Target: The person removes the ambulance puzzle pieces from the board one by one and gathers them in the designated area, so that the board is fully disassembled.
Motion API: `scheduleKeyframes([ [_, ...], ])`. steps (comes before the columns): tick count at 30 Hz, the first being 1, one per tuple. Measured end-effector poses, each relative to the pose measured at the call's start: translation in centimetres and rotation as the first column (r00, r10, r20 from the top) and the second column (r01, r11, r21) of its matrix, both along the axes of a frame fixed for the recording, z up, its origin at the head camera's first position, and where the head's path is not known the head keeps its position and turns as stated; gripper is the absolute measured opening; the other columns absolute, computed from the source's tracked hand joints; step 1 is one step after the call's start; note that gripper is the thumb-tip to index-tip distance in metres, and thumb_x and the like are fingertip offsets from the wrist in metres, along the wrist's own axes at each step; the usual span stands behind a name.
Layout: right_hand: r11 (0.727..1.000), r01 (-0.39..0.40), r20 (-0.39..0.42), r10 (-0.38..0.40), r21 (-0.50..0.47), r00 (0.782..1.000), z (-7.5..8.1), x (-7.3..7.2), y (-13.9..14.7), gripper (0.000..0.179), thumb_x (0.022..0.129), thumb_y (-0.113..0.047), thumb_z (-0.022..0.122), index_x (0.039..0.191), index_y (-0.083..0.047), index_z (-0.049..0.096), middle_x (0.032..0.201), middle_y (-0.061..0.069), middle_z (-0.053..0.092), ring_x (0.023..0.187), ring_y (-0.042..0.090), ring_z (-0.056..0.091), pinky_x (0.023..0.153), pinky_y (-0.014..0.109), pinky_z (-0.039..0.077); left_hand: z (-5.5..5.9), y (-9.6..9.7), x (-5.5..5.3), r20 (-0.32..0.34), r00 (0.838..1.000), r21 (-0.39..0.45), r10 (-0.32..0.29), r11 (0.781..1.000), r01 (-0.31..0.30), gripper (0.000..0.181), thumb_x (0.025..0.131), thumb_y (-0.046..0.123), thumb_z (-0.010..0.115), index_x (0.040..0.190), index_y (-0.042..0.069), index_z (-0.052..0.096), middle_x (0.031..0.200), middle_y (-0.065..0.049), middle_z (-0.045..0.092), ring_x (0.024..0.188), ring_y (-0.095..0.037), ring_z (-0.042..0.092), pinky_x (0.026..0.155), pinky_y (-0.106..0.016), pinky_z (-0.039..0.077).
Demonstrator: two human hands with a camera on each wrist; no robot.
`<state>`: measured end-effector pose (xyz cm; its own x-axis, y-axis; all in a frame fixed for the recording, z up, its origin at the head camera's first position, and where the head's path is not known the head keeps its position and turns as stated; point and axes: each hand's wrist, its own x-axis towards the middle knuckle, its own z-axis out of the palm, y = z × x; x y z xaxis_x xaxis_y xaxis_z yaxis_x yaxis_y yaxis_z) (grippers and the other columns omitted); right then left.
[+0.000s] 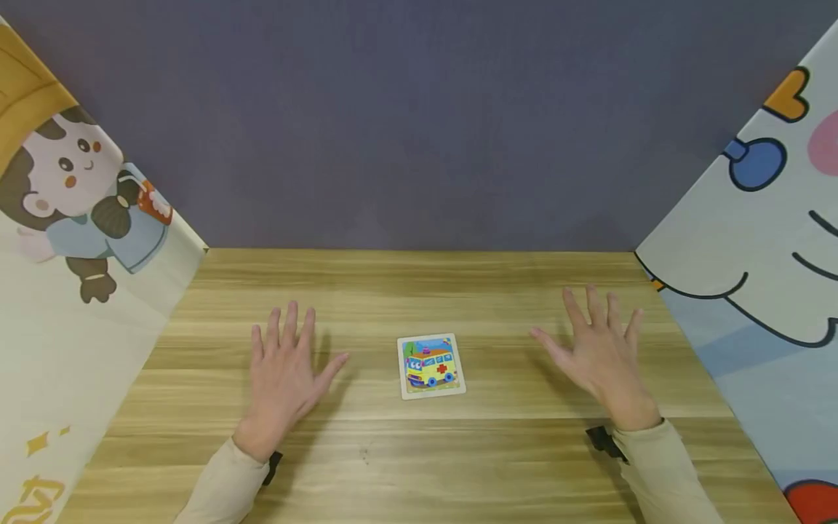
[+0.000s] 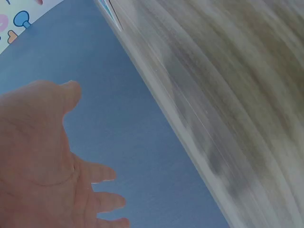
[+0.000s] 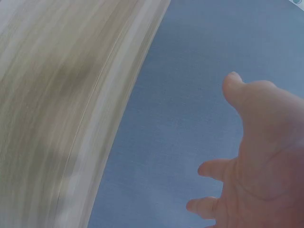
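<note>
A small square picture puzzle (image 1: 432, 366) with a pale border lies flat near the middle of the wooden table; its picture is a yellow ambulance with a red cross. To its left is my left hand (image 1: 284, 371), fingers spread and palm down, holding nothing. My right hand (image 1: 602, 356) is on the other side, farther from the puzzle, also spread and bare. In the left wrist view the left hand (image 2: 42, 156) shows its palm and extended fingers. The right wrist view has the right hand (image 3: 266, 156) with its thumb stretched out.
The wood-grain table (image 1: 419, 466) ends at a dark blue-grey wall (image 1: 419, 131) behind. A panel with a cartoon child (image 1: 78, 182) borders the left side, and a white and blue cartoon panel (image 1: 753, 291) the right. Black straps circle both wrists.
</note>
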<state>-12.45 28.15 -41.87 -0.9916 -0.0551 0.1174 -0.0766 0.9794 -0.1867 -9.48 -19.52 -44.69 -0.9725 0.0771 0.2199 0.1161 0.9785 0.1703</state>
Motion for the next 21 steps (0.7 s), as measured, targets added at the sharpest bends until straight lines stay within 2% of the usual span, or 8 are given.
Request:
scheduleKeyframes([
  [7, 1.000, -0.015, -0.014, 0.015, 0.005, 1.000, -0.05, 0.09, -0.23, 0.099, 0.099, -0.079, 0.047, 0.171, -0.016, 0.023, 0.174, 0.032, 0.017, 0.156, 0.065, 0.010, 0.117, 0.088, -0.008, 0.11, -0.03, 0.10, 0.005, 1.000, -0.009, -0.002, 1.000, 0.002, 0.095, 0.098, 0.071, 0.055, 0.164, 0.004, 0.038, 0.173, -0.027, 0.026, 0.161, -0.051, 0.020, 0.128, -0.075, 0.014],
  [16, 1.000, -0.026, 0.029, 0.026, 0.009, 0.999, 0.23, -0.06, -0.67, 0.100, 0.099, -0.081, 0.042, 0.172, -0.015, 0.021, 0.175, 0.031, 0.010, 0.157, 0.065, 0.005, 0.117, 0.085, -0.016, 0.25, 0.12, 0.13, 0.026, 1.000, -0.009, -0.003, 1.000, 0.003, 0.096, 0.098, 0.071, 0.056, 0.165, 0.003, 0.036, 0.174, -0.027, 0.024, 0.162, -0.051, 0.017, 0.128, -0.074, 0.012],
  [21, 1.000, -0.029, 0.030, 0.029, 0.012, 0.999, 0.02, 0.07, -0.89, 0.101, 0.098, -0.082, 0.043, 0.171, -0.015, 0.022, 0.175, 0.031, 0.012, 0.158, 0.064, 0.004, 0.118, 0.086, -0.014, 0.44, 0.15, 0.31, 0.041, 0.999, -0.008, -0.001, 1.000, 0.002, 0.097, 0.099, 0.070, 0.056, 0.165, 0.003, 0.035, 0.175, -0.026, 0.022, 0.162, -0.050, 0.015, 0.128, -0.075, 0.011],
])
